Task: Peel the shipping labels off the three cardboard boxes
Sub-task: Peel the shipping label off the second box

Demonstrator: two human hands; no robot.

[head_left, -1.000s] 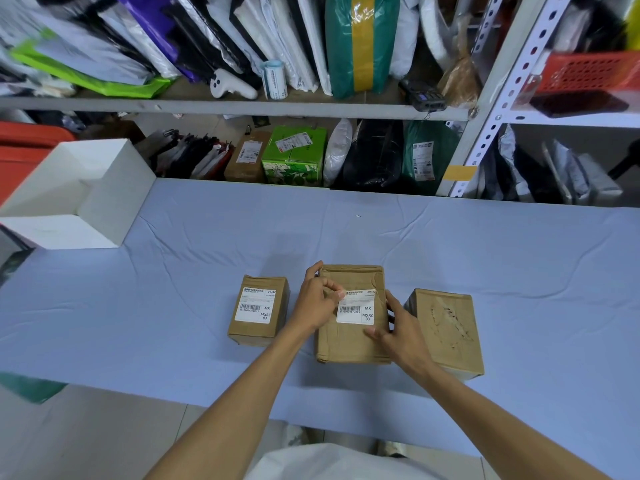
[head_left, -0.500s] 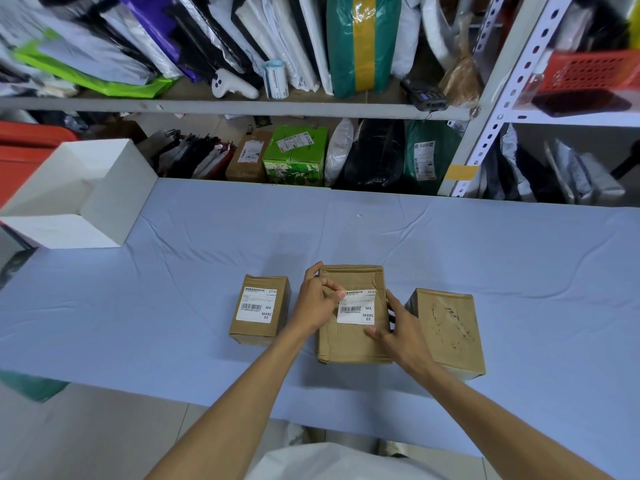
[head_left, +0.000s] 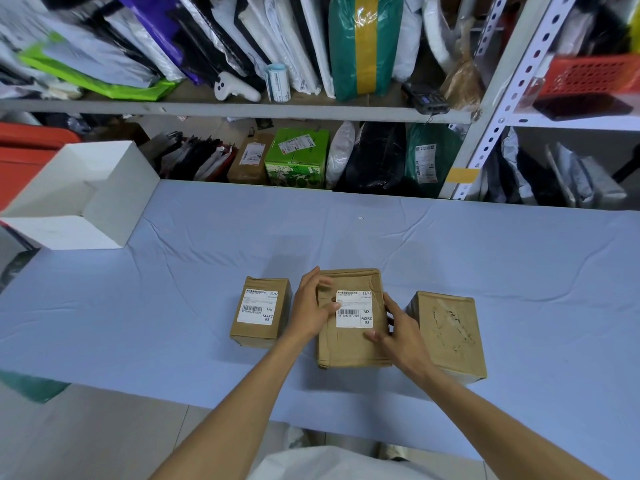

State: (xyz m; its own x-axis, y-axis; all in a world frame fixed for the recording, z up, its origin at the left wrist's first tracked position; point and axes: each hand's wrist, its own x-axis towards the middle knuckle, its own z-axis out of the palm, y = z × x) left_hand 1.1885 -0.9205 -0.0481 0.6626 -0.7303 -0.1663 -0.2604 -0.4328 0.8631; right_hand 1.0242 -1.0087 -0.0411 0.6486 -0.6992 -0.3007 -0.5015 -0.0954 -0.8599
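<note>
The left box stands on the table, its left label stuck flat. Your left hand curls on the middle box, thumb and fingertips picking at the left edge of the middle label. Your right hand grips that box's right side, thumb on top. The right box stands just beside it, with a torn patch on top.
</note>
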